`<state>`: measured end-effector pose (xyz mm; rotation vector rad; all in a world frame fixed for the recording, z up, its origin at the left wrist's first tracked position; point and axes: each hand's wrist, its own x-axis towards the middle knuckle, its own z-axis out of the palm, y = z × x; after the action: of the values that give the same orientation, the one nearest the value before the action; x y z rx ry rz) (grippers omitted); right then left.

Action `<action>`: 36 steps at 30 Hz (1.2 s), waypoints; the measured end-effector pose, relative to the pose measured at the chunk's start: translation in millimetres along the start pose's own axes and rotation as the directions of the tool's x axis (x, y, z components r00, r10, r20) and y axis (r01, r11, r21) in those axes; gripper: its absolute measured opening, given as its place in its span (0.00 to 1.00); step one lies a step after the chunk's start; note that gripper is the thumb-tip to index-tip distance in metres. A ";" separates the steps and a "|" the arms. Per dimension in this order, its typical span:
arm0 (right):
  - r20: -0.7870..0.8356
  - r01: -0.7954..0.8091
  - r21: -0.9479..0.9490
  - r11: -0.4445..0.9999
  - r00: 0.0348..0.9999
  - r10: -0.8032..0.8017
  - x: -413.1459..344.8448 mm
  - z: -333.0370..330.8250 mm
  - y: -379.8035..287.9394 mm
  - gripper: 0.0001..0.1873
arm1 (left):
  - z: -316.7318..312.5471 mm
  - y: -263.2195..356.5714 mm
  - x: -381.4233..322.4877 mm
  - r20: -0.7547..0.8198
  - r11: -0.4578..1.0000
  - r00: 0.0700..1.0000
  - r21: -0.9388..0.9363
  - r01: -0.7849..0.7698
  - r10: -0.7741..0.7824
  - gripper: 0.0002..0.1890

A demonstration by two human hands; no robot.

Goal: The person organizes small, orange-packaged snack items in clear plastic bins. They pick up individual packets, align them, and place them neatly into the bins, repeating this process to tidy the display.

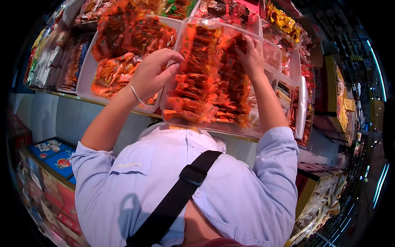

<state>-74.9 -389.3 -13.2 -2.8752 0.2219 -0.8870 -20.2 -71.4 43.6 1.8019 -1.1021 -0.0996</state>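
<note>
Before me a clear plastic tray (pixel 222 129) holds orange-red snack packets (pixel 197 83) in overlapping rows. At the top of its right-hand row, the fingers of my right hand (pixel 253 55) close on a dark red packet (pixel 237 43). My left hand (pixel 159 69) hovers at the tray's left rim with thumb and forefinger apart. I see nothing between them, and a bracelet circles that wrist. Just left of the tray, a white tub (pixel 85 78) contains more loose orange packets (pixel 115 75), partly covered by my left hand and forearm.
Further tubs of wrapped snacks line the far side, one with yellow packets (pixel 282 20). White bags (pixel 51 64) stand at the left. A blue-topped box (pixel 55 157) is low on the left, and display bins (pixel 321 191) are at the lower right.
</note>
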 end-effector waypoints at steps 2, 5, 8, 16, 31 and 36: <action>-0.031 -0.100 0.156 0.983 0.994 0.106 -0.2 9.5 -2.6 0.37 | 5.1 2.5 2.4 0.028 1.000 1.000 -0.029 -0.003 0.003 0.08; -0.301 -0.090 0.039 0.995 0.949 0.098 -5.2 9.6 -13.9 0.41 | 4.5 3.8 4.5 0.069 1.000 0.998 -0.025 -0.007 0.009 0.08; -0.112 -0.497 0.284 0.820 0.832 0.544 -17.0 13.3 -11.8 0.43 | 3.5 -1.7 3.3 0.086 1.000 0.996 -0.006 -0.021 0.022 0.08; 0.201 -0.563 0.321 0.762 0.826 0.526 7.6 13.8 -33.8 0.31 | 11.7 -2.9 6.0 0.130 1.000 0.991 -0.021 0.013 -0.011 0.07; 0.250 -0.528 0.115 0.841 0.835 0.490 -18.6 17.1 1.0 0.32 | -2.5 -11.8 1.7 0.124 0.992 0.992 0.123 -0.005 -0.011 0.08; 0.066 -0.476 0.216 0.853 0.878 0.474 -23.3 18.5 24.6 0.31 | -33.9 -73.5 -7.9 -0.022 0.955 0.993 0.273 0.117 -0.116 0.13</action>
<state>-86.0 -407.9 -45.2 -2.4397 0.7433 -0.7406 38.9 -34.6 1.7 2.1136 -1.0445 -0.0121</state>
